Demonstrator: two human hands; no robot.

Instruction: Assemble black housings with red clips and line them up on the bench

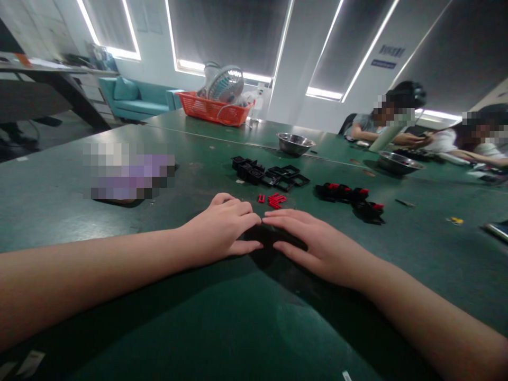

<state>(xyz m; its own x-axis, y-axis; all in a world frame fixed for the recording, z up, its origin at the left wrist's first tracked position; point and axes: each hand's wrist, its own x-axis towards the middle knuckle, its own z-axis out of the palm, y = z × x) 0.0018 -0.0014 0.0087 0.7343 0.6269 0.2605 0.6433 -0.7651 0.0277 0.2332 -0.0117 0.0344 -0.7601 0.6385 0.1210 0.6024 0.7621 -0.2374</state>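
My left hand point(224, 225) rests on the green table with its fingers slightly bent and the thumb apart; nothing shows in its grip. Opposite it, my right hand point(317, 238) lies with fingers stretched out and thumb spread, the fingertips of both hands nearly meeting. The dark patch between them may be shadow or a black part; I cannot tell. Just beyond the fingertips lie several small red clips point(277, 200). Behind these are black square frames point(286, 177) and a cluster of black plastic housings point(248, 168). To the right sit black pieces with red inserts point(345, 193).
A purple, partly blurred item point(138, 177) lies at left. Metal bowls point(296, 144) point(399, 163) stand further back. An orange basket point(214, 110) holds a fan point(226, 84). Two people sit at the far right. A yellow bit point(455, 220) lies on the green table point(190, 328).
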